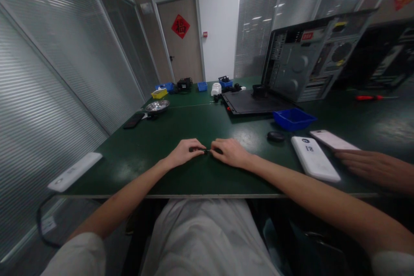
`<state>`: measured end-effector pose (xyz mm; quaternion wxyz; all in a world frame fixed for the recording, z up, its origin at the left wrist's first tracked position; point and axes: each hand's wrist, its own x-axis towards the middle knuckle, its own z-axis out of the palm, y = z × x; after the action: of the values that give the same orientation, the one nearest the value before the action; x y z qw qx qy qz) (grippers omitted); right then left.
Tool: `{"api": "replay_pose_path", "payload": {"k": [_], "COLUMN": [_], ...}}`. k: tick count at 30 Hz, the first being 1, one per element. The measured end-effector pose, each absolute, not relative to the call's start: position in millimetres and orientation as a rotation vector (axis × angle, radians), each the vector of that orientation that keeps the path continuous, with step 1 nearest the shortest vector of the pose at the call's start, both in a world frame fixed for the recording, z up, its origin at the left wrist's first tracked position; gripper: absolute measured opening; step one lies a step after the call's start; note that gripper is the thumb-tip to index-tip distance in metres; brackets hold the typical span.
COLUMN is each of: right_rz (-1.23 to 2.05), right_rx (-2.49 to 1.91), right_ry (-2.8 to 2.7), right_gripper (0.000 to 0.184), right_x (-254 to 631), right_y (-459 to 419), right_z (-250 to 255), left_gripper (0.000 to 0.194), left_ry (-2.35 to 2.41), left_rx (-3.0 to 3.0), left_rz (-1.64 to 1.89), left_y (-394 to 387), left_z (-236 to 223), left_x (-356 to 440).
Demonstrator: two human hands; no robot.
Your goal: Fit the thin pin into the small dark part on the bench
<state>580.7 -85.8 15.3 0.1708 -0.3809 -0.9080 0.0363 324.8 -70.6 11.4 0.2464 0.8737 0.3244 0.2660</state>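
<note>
Both forearms rest over the near edge of the dark green table [142,155]. My left hand [185,152] is closed in a pinch at the table's middle, thumb and fingers at one end of a small dark piece [207,151]. Facing it, my right hand [230,152] pinches at the other end, its fingers curled. Only a little of the piece shows between the fingertips, too small and blurred to name. A black oval object [275,136] lies to the right of my right hand.
At right are a white power bank [313,158], a pale phone [333,139], another person's hand [371,166] and a blue tray [293,119]. Behind stands an open computer case [297,60] beside a black panel [252,102]. A metal bowl [157,106] and white power strip [76,171] are left.
</note>
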Motion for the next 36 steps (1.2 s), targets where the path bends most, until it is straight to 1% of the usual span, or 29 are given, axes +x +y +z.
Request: {"api": "replay_pose_path", "payload": {"k": [7,18,26,36], "right_rz": [0.118,0.176,0.072,0.04], "right_rx": [-1.028,-0.961,-1.012,-0.988], "right_ry": [-2.57,-2.509,-2.613,-2.611], "right_gripper": [0.019,0.024,0.02,0.024], "right_x": [581.1,580.0,578.2,574.2], "right_y": [-85.6,-87.1,-87.5,-87.7], "right_z": [13.7,12.8,13.3,9.9], "left_gripper": [0.022,0.025,0.023,0.021], "left_ry": [0.881,0.911,0.885,0.897], "left_rx": [2.354,2.202,2.346,2.269], "left_rz": [0.779,0.87,0.784,0.86], "left_y": [-72.6,-74.2,-78.0,-76.9], "left_z": [13.8,10.7,12.7,5.2], "left_x": [325.2,324.8,330.5,332.8]}}
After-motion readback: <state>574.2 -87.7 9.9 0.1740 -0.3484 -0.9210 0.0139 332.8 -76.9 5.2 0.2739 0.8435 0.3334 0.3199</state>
